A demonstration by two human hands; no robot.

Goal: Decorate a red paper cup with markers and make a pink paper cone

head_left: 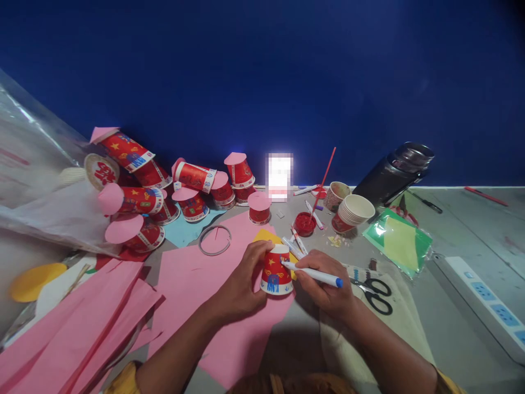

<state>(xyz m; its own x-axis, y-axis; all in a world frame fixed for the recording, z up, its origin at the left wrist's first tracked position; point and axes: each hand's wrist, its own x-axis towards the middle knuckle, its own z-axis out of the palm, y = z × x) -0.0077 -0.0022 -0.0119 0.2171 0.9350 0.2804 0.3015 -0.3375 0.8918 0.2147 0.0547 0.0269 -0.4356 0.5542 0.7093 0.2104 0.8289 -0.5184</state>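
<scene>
My left hand (250, 279) is wrapped around the left side of a red paper cup (275, 272), which is turned upside down with its white rim at the bottom. Yellow stars and blue scribbled marks show on the cup's side. In my right hand (326, 287) is a white marker (314, 273) with a blue end. Its tip touches or nearly touches the cup's right side. Beneath the cup and my left hand lies a large pink paper sheet (184, 312). A yellow paper piece (264, 235) lies just behind the cup.
At the left are several red cups (141, 200) with pink paper tops. A stack of paper cups (353, 213), a black thermos (391, 172), a red dish (304, 224) with a stick, scissors (379, 295), a green packet (400, 241) and a power strip (484, 301) are to the right.
</scene>
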